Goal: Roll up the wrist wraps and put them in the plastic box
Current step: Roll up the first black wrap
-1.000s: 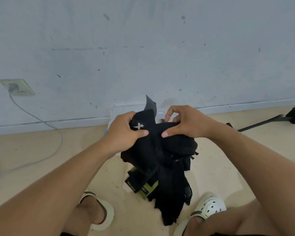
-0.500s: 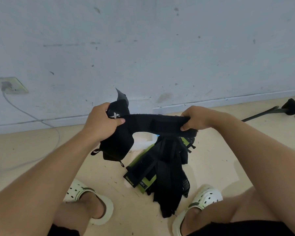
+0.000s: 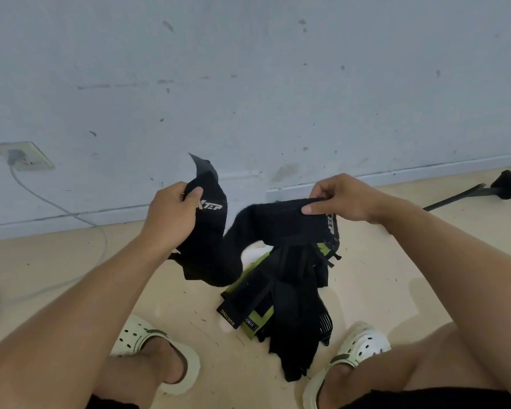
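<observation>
A black wrist wrap (image 3: pixel 248 231) with a white logo hangs in the air between my two hands and sags in the middle. My left hand (image 3: pixel 171 214) grips its left end, thumb on top. My right hand (image 3: pixel 340 199) pinches the right end between thumb and fingers. Below lies a pile of more wrist wraps (image 3: pixel 283 299), black and lime green, on the floor between my feet. Behind the pile a bit of a pale plastic box (image 3: pixel 252 252) shows; most of it is hidden by the wraps.
I squat facing a pale wall. My white clogs (image 3: pixel 148 340) (image 3: pixel 357 349) flank the pile. A wall socket (image 3: pixel 22 156) with a grey cable (image 3: pixel 101 231) is at the left. A black bar (image 3: pixel 466 193) lies on the floor at the far right.
My hands have drawn apart, stretching one black wrap out of the bunch; it then slackened and now sags between them. The pile stays on the floor.
</observation>
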`<action>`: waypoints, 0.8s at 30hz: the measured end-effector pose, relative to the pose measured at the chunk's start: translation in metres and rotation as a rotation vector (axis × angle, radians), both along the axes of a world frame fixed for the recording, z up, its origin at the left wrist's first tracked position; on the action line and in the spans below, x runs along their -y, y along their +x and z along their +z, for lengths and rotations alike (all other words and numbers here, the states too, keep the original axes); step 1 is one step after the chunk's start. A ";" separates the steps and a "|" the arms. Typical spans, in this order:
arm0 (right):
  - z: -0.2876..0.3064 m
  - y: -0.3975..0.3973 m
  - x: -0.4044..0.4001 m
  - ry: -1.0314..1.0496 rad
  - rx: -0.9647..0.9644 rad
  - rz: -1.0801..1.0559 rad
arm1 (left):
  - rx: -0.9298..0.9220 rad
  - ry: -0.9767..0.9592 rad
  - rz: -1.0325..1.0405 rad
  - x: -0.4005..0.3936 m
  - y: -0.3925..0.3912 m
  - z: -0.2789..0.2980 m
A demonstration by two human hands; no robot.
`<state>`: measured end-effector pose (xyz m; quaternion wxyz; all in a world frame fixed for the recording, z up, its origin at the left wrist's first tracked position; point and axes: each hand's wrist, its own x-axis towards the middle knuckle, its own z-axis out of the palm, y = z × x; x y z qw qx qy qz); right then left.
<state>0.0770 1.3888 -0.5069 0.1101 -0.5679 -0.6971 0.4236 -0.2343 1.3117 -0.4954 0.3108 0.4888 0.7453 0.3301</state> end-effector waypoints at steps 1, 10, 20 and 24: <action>0.006 -0.006 0.003 0.035 -0.029 0.013 | 0.007 0.028 -0.006 0.000 0.001 0.000; 0.027 -0.045 0.031 -0.047 -0.102 0.104 | 0.305 -0.014 -0.369 0.010 0.021 0.004; 0.032 -0.054 0.038 0.036 -0.273 0.070 | 0.499 -0.143 -0.323 0.011 0.030 0.004; 0.039 -0.060 0.045 0.036 -0.343 0.206 | 0.357 -0.191 -0.563 0.012 0.027 -0.001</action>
